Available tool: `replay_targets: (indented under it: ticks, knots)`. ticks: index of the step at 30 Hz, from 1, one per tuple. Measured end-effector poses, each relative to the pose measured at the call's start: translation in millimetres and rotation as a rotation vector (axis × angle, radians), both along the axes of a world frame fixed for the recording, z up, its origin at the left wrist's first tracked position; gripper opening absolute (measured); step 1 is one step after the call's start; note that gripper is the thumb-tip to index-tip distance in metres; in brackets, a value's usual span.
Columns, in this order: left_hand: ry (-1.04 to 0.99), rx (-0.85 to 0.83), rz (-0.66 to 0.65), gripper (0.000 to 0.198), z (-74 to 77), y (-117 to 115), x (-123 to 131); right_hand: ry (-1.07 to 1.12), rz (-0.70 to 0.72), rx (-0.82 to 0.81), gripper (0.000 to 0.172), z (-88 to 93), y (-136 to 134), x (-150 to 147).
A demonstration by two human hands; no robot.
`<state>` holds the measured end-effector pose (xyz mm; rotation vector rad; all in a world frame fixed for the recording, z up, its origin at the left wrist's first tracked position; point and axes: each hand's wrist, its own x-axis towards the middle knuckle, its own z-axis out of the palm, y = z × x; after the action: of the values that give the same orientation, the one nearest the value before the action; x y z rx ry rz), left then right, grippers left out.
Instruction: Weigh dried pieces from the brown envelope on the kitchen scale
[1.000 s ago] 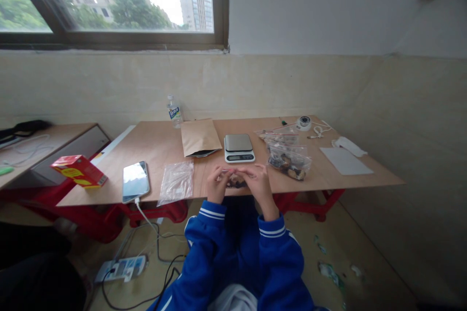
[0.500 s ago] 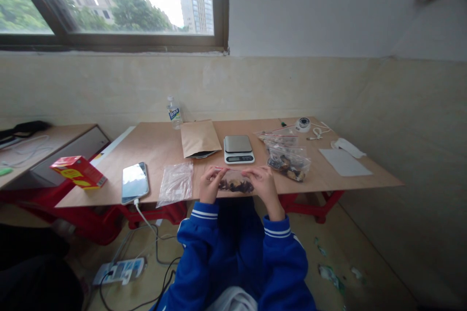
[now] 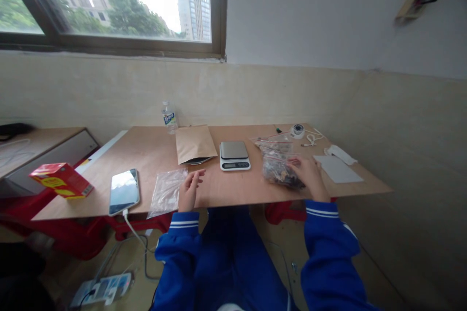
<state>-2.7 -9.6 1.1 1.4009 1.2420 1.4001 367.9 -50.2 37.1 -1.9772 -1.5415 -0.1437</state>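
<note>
While sitting at the long plywood worktop, resting the right hand on the heap of clear zip bags filled with dark dried pieces, fingers spread loosely over the nearest bag, palm down; whether gripping that bag or only pressing on it, cannot tell. Lying with the left hand relaxed and unclenched at the near edge of the worktop, fingertips touching the right border of an empty clear plastic bag spread flat. Showing blue sleeves with white cuff stripes on both arms.

Standing between the two hands, farther back: a small silver-topped digital kitchen scale, nothing on its plate. Lying just left of the scale, a brown kraft paper pouch, with a dark flat edge peeking from beneath it. Standing behind the pouch by the wall, a small clear water bottle. Lying left of the empty bag, a smartphone with a reflective screen, its white cable hanging off the edge. Sitting on the neighbouring surface at far left, a red and yellow carton. Lying right of the bag heap, a white sheet of paper, and beyond it a small white round device.
</note>
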Motion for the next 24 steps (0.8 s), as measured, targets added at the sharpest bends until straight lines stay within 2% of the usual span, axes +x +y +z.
replay_targets:
  ticks: [2,4,6,8,10,13,17,20,22,24]
  knots:
    - [0.006,-0.029,0.011,0.045,-3.7,2,-2,-0.127,-0.149,0.059,0.03,-9.2,2,2]
    - [0.019,-0.051,0.018,0.044,-8.6,5,-4,-0.138,-0.251,0.163,0.038,-22.0,-1,-9]
    - [0.061,-0.015,0.068,0.041,-13.1,13,-7,-0.111,-0.312,0.284,0.036,-37.2,-7,-27]
    - [0.163,0.072,0.165,0.035,-15.7,27,-11,-0.092,-0.279,0.325,0.033,-52.8,-12,-44]
    - [0.336,0.146,0.273,0.032,-16.5,47,-15,-0.091,-0.193,0.291,0.033,-66.6,-11,-52]
    - [0.563,0.088,0.406,0.042,-17.2,80,-18,-0.091,-0.063,0.219,0.036,-79.5,2,-44]
    - [0.67,0.008,0.477,0.037,-23.6,107,-20,-0.047,0.097,0.17,0.037,-79.7,31,-14]
    - [0.676,0.044,0.503,0.029,-29.3,112,-21,-0.058,0.11,0.143,0.036,-70.9,44,-6]
    - [0.671,0.111,0.534,0.026,-31.4,110,-21,-0.081,0.081,0.168,0.035,-61.5,47,-19]
    - [0.662,0.249,0.57,0.025,-32.1,107,-19,-0.063,0.143,0.212,0.035,-49.3,48,-51]
